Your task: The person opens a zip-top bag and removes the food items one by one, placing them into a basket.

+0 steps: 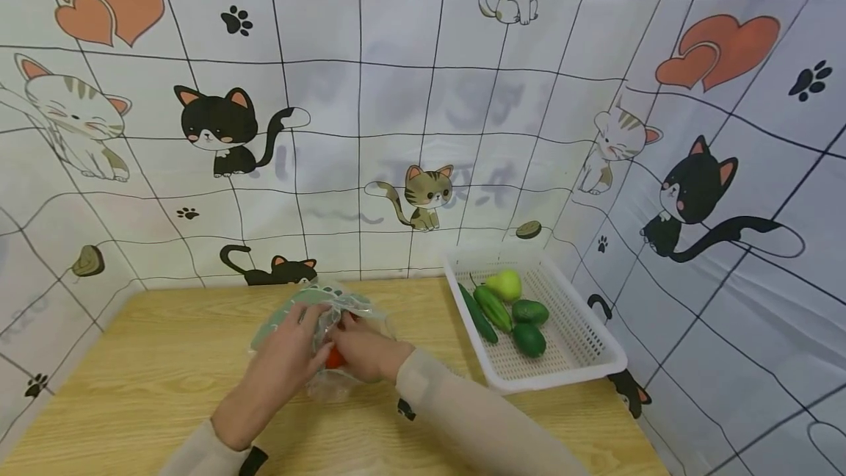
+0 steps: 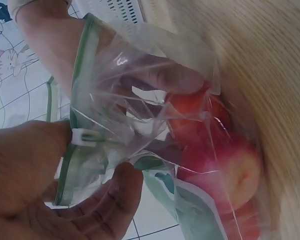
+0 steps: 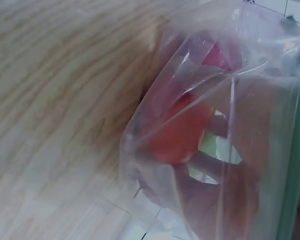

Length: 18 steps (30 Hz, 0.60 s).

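A clear zip bag (image 1: 360, 305) with a green zip strip (image 2: 85, 65) lies on its side in front of me. My left hand (image 1: 287, 355) grips the bag by its mouth, thumb near the white slider (image 2: 85, 137). Reaching inside through the mouth, my right hand (image 1: 370, 353) holds a red tomato (image 3: 175, 132) between curled fingers and thumb. A pink and yellow round fruit (image 2: 235, 170), like a peach or an apple, lies beside the tomato in the bag. Another red piece (image 2: 242, 220) shows below it, partly hidden by the bag's green print.
To the right on the wooden table (image 1: 172, 373) stands a white plastic basket (image 1: 575, 336). It holds a yellow-green round fruit (image 1: 507, 285), a few long green vegetables (image 1: 492, 307) and dark green oval ones (image 1: 529, 340). Cat-patterned cloth (image 1: 330, 116) hangs behind and at the sides.
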### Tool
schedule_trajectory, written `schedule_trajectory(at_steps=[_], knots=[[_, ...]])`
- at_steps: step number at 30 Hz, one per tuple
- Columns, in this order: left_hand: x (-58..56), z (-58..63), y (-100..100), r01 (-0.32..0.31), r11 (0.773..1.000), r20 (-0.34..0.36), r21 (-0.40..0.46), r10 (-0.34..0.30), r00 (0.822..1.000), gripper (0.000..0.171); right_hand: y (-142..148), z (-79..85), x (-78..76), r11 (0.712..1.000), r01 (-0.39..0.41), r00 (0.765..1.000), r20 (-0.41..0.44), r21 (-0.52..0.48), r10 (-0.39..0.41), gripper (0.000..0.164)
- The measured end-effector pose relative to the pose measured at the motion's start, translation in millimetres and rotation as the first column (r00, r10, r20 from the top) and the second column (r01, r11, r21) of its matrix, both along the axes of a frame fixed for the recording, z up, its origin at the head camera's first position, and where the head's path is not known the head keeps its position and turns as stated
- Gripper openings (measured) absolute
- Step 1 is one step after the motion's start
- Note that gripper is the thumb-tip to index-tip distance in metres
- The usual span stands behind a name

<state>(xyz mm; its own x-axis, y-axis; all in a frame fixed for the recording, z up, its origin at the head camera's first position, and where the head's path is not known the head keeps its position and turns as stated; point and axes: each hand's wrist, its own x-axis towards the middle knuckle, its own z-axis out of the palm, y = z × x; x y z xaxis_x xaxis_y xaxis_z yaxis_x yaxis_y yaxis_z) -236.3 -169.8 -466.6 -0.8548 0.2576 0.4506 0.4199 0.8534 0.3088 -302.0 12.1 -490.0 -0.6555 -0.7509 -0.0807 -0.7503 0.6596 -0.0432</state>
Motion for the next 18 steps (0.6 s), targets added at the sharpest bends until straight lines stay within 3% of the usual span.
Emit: schedule_trajectory(at_steps=[5, 7, 9, 12, 18], knots=[[-0.9, -5.5, 1, -0.001, 0.999, 0.02, 0.037, 0.0, 1.0, 0.044, 1, -22.9, -5.9, 0.999, -0.046, 0.996, -0.07, 0.01, 0.047, 0.072], [-0.9, -6.9, 1, 0.004, 0.999, -0.001, 0.032, -0.004, 1.0, 0.037, 2, -20.3, -1.6, 0.999, -0.035, 0.997, -0.073, 0.039, 0.038, 0.064], [-0.2, -7.8, 0, 0.006, 1.0, -0.007, 0.029, -0.006, 1.0, 0.037, 3, -11.0, 7.2, 0.996, -0.02, 0.997, -0.076, 0.091, 0.027, 0.057], [0.8, -8.1, -2, 0.005, 1.0, 0.001, 0.024, -0.005, 1.0, 0.04, 8, 16.0, 26.3, 0.988, 0.001, 0.998, -0.062, 0.158, 0.009, 0.05], [1.8, -5.1, -2, -0.033, 0.999, 0.009, 0.006, 0.033, 0.999, 0.035, 21, 38.4, 39.1, 0.978, -0.039, 0.992, -0.109, 0.204, 0.062, 0.054]])
